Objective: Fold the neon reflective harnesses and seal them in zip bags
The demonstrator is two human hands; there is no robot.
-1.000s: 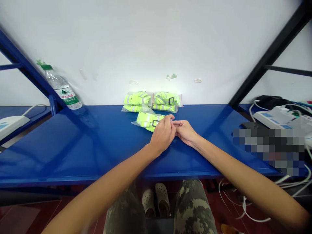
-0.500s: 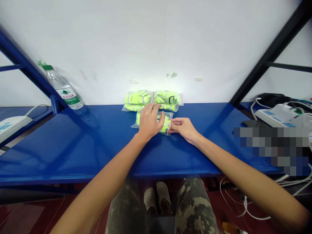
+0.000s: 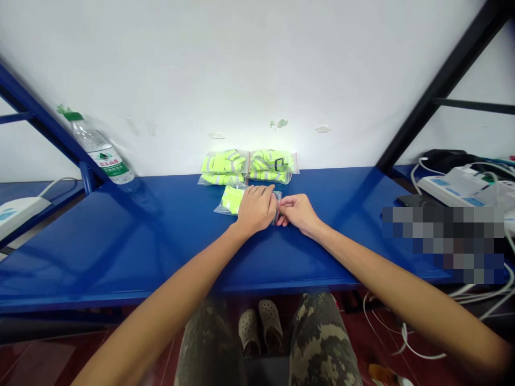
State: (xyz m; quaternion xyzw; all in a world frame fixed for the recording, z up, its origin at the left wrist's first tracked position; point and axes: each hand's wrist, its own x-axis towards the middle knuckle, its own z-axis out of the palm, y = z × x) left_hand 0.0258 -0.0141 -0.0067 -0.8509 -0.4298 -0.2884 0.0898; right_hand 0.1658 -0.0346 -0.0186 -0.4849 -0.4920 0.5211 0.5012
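Observation:
A clear zip bag (image 3: 231,200) with bright yellow-green reflective webbing inside lies on the blue table (image 3: 181,230). Across its right part my left hand (image 3: 256,208) rests flat, palm down with fingers stretched, hiding much of the bag. At the bag's red-edged right end, my right hand (image 3: 300,213) pinches the zip strip between thumb and fingers. The two hands nearly touch. Behind them, against the wall, more bagged yellow-green webbing is stacked in a left pile (image 3: 223,167) and a right pile (image 3: 270,165) with a black buckle.
A water bottle (image 3: 105,154) with a green cap leans at the back left. White power strips (image 3: 450,185) and cables lie at the right, near a pixelated area. Another white power strip (image 3: 24,212) is at the far left. Metal frame posts flank the table.
My left hand has slid right and slightly down along the bag, uncovering its left part. My right hand still pinches the zip end, its fingers curled more.

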